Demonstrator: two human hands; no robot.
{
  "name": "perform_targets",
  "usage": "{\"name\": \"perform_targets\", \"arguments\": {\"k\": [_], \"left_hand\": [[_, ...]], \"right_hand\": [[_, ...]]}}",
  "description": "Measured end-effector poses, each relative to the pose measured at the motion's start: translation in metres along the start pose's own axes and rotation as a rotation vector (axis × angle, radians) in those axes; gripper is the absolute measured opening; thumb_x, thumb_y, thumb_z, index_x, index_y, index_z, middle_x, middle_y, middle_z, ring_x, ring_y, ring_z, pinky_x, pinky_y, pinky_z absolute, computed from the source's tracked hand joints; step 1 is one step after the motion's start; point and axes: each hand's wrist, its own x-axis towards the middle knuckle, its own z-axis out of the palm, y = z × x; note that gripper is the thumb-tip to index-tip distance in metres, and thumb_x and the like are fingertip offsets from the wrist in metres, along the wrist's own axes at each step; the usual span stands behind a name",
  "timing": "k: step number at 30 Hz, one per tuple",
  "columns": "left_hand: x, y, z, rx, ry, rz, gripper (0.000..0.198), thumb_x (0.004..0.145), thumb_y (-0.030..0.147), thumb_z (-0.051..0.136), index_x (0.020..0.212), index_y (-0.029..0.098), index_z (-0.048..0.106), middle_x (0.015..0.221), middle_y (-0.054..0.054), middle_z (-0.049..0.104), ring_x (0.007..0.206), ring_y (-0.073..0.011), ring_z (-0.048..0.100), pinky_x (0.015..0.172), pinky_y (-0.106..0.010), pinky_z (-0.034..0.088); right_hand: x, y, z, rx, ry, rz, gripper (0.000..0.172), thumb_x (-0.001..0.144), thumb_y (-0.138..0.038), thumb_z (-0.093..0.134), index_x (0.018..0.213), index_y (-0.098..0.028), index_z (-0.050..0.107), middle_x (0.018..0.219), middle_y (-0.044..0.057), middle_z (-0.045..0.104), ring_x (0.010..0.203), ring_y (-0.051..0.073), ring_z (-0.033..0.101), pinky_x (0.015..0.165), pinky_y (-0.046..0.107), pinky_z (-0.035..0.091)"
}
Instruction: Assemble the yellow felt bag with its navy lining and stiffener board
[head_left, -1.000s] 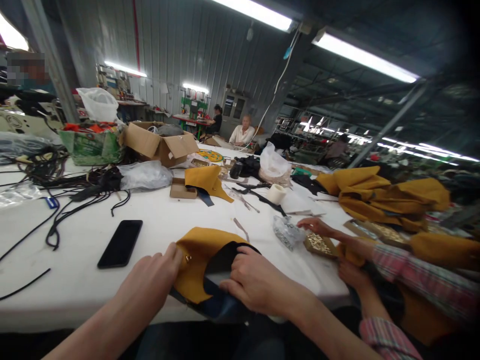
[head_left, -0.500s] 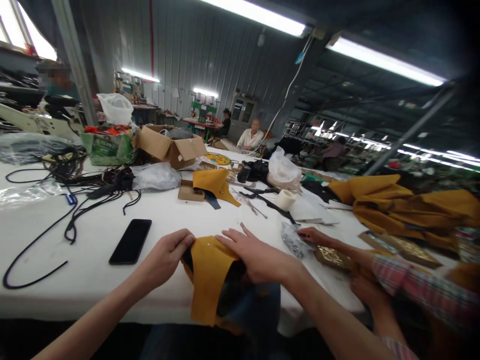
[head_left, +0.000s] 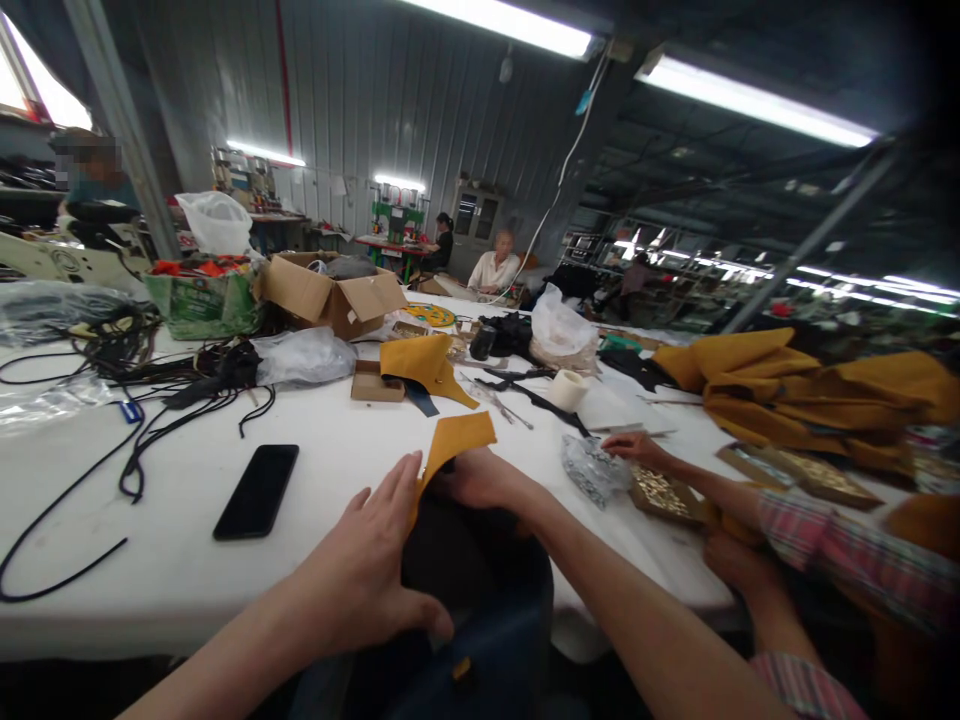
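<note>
The left hand (head_left: 367, 565) lies spread, fingers wide and flat, on the dark lining side of a mustard-yellow felt piece with black backing (head_left: 455, 440) at the near edge of the white worktable (head_left: 187, 560). The right hand (head_left: 480, 478) grips the far part of that piece, fingers closed around it, and 1 yellow flap stands up above the knuckles. The dark part hangs over the table edge toward the person's lap. A black smartphone (head_left: 257, 491) lies flat to the left, well apart from both hands. On the right, a co-worker's hand (head_left: 637, 450) in a plaid sleeve touches a crinkled clear plastic bag (head_left: 592, 468), beside a shallow tray of small gold metal parts (head_left: 664, 495).
</note>
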Motion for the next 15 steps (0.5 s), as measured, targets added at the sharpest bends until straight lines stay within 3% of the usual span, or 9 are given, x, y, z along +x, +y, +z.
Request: {"name": "perform_targets", "arguments": {"k": [1,3,5,7,9,10,12,13,15], "left_hand": [[0.009,0.007,0.003,0.013,0.012,0.025,0.133,0.083,0.047,0.096,0.185,0.020,0.014,0.188,-0.026,0.038,0.168,-0.0460,0.049,0.136,-0.060,0.046],[0.029,0.015,0.005,0.004,0.088,-0.004,0.070,0.103,0.036,0.071,0.165,0.015,0.048,0.154,-0.026,0.074,0.138,-0.0433,0.075,0.115,-0.055,0.059],[0.049,0.015,0.002,-0.082,0.185,-0.049,0.032,0.110,0.029,0.053,0.137,0.017,0.066,0.120,-0.020,0.086,0.112,-0.0393,0.082,0.098,-0.050,0.061],[0.065,0.008,-0.003,-0.234,0.266,-0.047,0.025,0.111,0.029,0.050,0.123,0.020,0.070,0.115,-0.015,0.086,0.109,-0.0356,0.080,0.098,-0.047,0.058],[0.076,-0.001,-0.005,-0.375,0.298,-0.045,0.023,0.111,0.029,0.052,0.116,0.022,0.073,0.121,-0.012,0.086,0.114,-0.0329,0.078,0.101,-0.044,0.056],[0.080,-0.005,-0.005,-0.406,0.300,-0.061,0.023,0.111,0.031,0.051,0.114,0.022,0.073,0.122,-0.012,0.085,0.115,-0.0327,0.078,0.101,-0.044,0.056],[0.088,-0.007,-0.002,-0.375,0.293,-0.103,0.029,0.114,0.038,0.048,0.110,0.021,0.072,0.118,-0.014,0.085,0.111,-0.0330,0.078,0.097,-0.043,0.055],[0.092,-0.006,-0.001,-0.337,0.283,-0.113,0.033,0.115,0.042,0.046,0.107,0.021,0.071,0.115,-0.014,0.085,0.107,-0.0326,0.077,0.093,-0.043,0.054],[0.101,0.002,0.001,-0.254,0.259,-0.102,0.040,0.117,0.046,0.041,0.100,0.022,0.068,0.109,-0.015,0.085,0.098,-0.0313,0.076,0.086,-0.041,0.051]], "right_hand": [[0.003,0.000,-0.004,0.022,-0.038,0.002,0.025,0.104,-0.039,0.072,0.114,-0.021,0.087,0.118,0.007,0.087,0.103,0.025,0.077,0.090,0.032,0.057],[0.005,0.000,-0.014,0.042,-0.114,0.071,0.031,0.101,-0.049,0.078,0.107,-0.021,0.088,0.106,0.005,0.087,0.094,0.024,0.076,0.082,0.030,0.055],[-0.001,-0.002,-0.024,0.021,-0.152,0.183,0.036,0.092,-0.056,0.088,0.106,-0.023,0.088,0.104,0.004,0.086,0.096,0.026,0.077,0.081,0.031,0.053],[-0.015,-0.011,-0.031,-0.072,-0.065,0.311,0.053,0.080,-0.060,0.099,0.117,-0.024,0.085,0.114,0.005,0.085,0.105,0.030,0.078,0.086,0.034,0.056],[-0.034,-0.029,-0.033,-0.254,0.138,0.431,0.068,0.078,-0.057,0.104,0.129,-0.021,0.079,0.127,0.012,0.082,0.115,0.036,0.077,0.095,0.042,0.058],[-0.045,-0.041,-0.032,-0.360,0.260,0.473,0.066,0.081,-0.053,0.104,0.131,-0.019,0.076,0.130,0.016,0.080,0.118,0.038,0.075,0.099,0.047,0.059],[-0.064,-0.064,-0.024,-0.496,0.414,0.439,0.043,0.094,-0.042,0.094,0.124,-0.018,0.074,0.129,0.020,0.077,0.119,0.040,0.074,0.100,0.051,0.059],[-0.072,-0.074,-0.017,-0.500,0.394,0.366,0.028,0.099,-0.036,0.088,0.117,-0.019,0.076,0.123,0.019,0.078,0.114,0.039,0.075,0.095,0.050,0.060],[-0.082,-0.083,0.002,-0.425,0.180,0.191,0.006,0.102,-0.026,0.079,0.105,-0.021,0.078,0.107,0.016,0.081,0.098,0.034,0.079,0.082,0.043,0.061]]}}
